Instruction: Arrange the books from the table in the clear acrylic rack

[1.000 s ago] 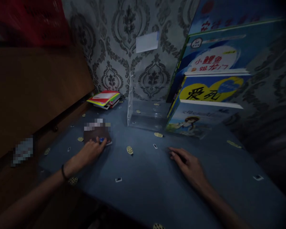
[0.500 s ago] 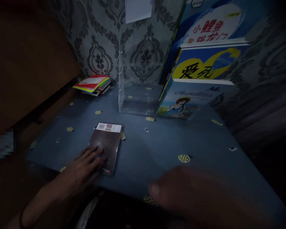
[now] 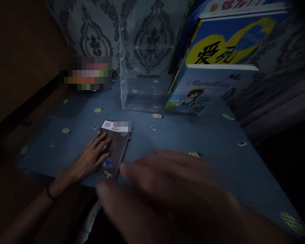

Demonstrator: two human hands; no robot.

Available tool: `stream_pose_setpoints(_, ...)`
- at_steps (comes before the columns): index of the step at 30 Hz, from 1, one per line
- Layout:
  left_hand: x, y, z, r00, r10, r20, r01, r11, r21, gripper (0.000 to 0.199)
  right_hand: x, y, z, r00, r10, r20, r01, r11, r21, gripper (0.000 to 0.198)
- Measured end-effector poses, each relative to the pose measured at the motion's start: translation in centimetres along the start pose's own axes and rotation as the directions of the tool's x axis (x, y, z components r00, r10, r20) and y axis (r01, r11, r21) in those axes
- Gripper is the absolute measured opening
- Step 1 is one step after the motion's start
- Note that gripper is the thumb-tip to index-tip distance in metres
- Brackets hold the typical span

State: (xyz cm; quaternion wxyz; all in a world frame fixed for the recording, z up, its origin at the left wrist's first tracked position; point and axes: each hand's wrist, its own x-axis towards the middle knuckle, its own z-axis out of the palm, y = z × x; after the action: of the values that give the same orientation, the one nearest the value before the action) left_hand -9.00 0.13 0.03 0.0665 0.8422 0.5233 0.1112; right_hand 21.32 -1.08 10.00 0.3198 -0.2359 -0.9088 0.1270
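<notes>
A dark brown book (image 3: 119,144) lies flat near the front of the table, with a white barcode strip at its far end. My left hand (image 3: 93,154) rests on the book's left side, fingers spread over its cover. Close to the camera, my right hand (image 3: 162,183) hovers to the right of the book, slightly blurred. Its thumb and fingers are apart, and I see nothing between them.
A clear plastic stand (image 3: 122,91) stands at the back. Several upright books lean in its right side, a light blue one (image 3: 205,84) foremost and a blue-and-yellow one (image 3: 193,56) behind. A blurred-out colourful stack (image 3: 88,74) lies at the back left. Patterned blue cloth (image 3: 173,132) covers the table.
My right hand has moved left and forward, closer to the book. My left hand has shifted slightly toward the book's left edge. The view has tilted down a little.
</notes>
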Motion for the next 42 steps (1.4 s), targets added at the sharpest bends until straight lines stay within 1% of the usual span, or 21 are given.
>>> stream_pose_setpoints(1, 0.3, -0.1, -0.3, 0.999, 0.029, 0.026, -0.029, 0.999, -0.014, 0.048, 1.4, 0.7, 0.8, 1.000, -0.019, -0.007, 0.018, 1.000, -0.003, 0.027)
stream_pose_setpoints(2, 0.6, -0.1, -0.6, 0.997, 0.062, 0.042, -0.061, 0.998, -0.027, 0.049, 2.4, 1.5, 1.7, 0.996, -0.063, 0.068, 0.065, 0.998, -0.019, 0.028)
stream_pose_setpoints(3, 0.9, -0.2, -0.7, 0.994, 0.096, 0.051, -0.094, 0.995, -0.036, 0.049, 2.9, 2.3, 2.9, 0.990, -0.093, 0.106, 0.100, 0.993, -0.063, 0.029)
stream_pose_setpoints(4, 1.3, -0.3, -0.7, 0.990, 0.132, 0.052, -0.130, 0.991, -0.040, 0.049, 2.9, 3.2, 4.2, 0.988, -0.088, 0.127, 0.100, 0.991, -0.088, 0.028)
stream_pose_setpoints(6, 1.9, -0.4, -0.6, 0.981, 0.189, 0.038, -0.188, 0.982, -0.033, 0.049, 2.3, 4.7, 7.0, 0.983, -0.040, 0.181, 0.058, 0.993, -0.099, 0.036)
stream_pose_setpoints(8, 2.3, -0.4, -0.3, 0.977, 0.210, 0.026, -0.209, 0.978, -0.019, 0.050, 1.5, 6.0, 9.4, 0.969, 0.010, 0.246, 0.009, 0.997, -0.076, 0.047)
stream_pose_setpoints(9, 2.4, -0.3, -0.1, 0.977, 0.211, 0.021, -0.211, 0.977, -0.015, 0.051, 1.1, 6.5, 10.2, 0.959, 0.034, 0.280, -0.017, 0.998, -0.062, 0.053)
stream_pose_setpoints(11, 2.5, -0.3, 0.1, 0.980, 0.200, 0.016, -0.200, 0.980, -0.008, 0.051, 0.7, 7.5, 11.1, 0.940, 0.089, 0.330, -0.077, 0.996, -0.049, 0.061)
stream_pose_setpoints(13, 2.4, -0.3, 0.2, 0.982, 0.187, 0.015, -0.187, 0.982, -0.003, 0.051, 0.5, 8.5, 11.0, 0.934, 0.135, 0.331, -0.123, 0.991, -0.058, 0.063)
stream_pose_setpoints(16, 2.4, -0.4, 0.3, 0.986, 0.167, 0.009, -0.167, 0.986, 0.002, 0.050, 0.3, 9.7, 10.5, 0.939, 0.184, 0.291, -0.169, 0.983, -0.079, 0.060)
stream_pose_setpoints(20, 2.3, -0.2, 0.4, 0.990, 0.137, -0.025, -0.137, 0.991, -0.006, 0.047, 0.0, 10.2, 10.4, 0.939, 0.220, 0.265, -0.203, 0.975, -0.092, 0.059)
stream_pose_setpoints(22, 2.0, 0.2, 0.4, 0.992, 0.110, -0.059, -0.111, 0.994, -0.020, 0.043, 0.0, 10.4, 10.5, 0.925, 0.283, 0.252, -0.260, 0.958, -0.120, 0.063)
stream_pose_setpoints(24, 1.6, 0.6, 0.5, 0.995, 0.033, -0.099, -0.035, 0.999, -0.022, 0.040, -0.2, 10.9, 10.4, 0.903, 0.366, 0.226, -0.338, 0.929, -0.153, 0.069)
stream_pose_setpoints(26, 1.1, 0.9, 0.7, 0.988, -0.077, -0.132, 0.076, 0.997, -0.011, 0.040, -0.4, 11.6, 10.1, 0.889, 0.413, 0.196, -0.386, 0.908, -0.163, 0.068)
stream_pose_setpoints(28, 0.6, 1.2, 0.9, 0.975, -0.162, -0.150, 0.163, 0.987, -0.006, 0.042, -0.7, 12.2, 9.9, 0.891, 0.418, 0.175, -0.396, 0.906, -0.151, 0.064)
stream_pose_setpoints(30, 0.4, 1.3, 1.0, 0.969, -0.194, -0.151, 0.194, 0.981, -0.014, 0.043, -0.9, 12.6, 9.7, 0.897, 0.412, 0.161, -0.393, 0.909, -0.138, 0.060)
stream_pose_setpoints(35, 0.5, 2.2, 1.1, 0.959, -0.219, -0.179, 0.215, 0.976, -0.040, 0.043, -1.0, 12.4, 9.6, 0.901, 0.411, 0.139, -0.394, 0.909, -0.136, 0.058)
stream_pose_setpoints(38, 0.4, 3.2, 1.4, 0.953, -0.243, -0.179, 0.241, 0.970, -0.035, 0.044, -1.0, 12.5, 9.5, 0.904, 0.415, 0.105, -0.407, 0.909, -0.096, 0.054)
stream_pose_setpoints(40, 0.1, 4.0, 1.9, 0.955, -0.231, -0.186, 0.230, 0.973, -0.026, 0.045, -1.1, 12.9, 9.4, 0.905, 0.419, 0.073, -0.416, 0.908, -0.048, 0.048)
stream_pose_setpoints(42, -0.3, 4.9, 2.6, 0.960, -0.191, -0.206, 0.193, 0.981, -0.012, 0.045, -1.1, 13.5, 9.4, 0.904, 0.425, 0.040, -0.425, 0.905, -0.001, 0.042)
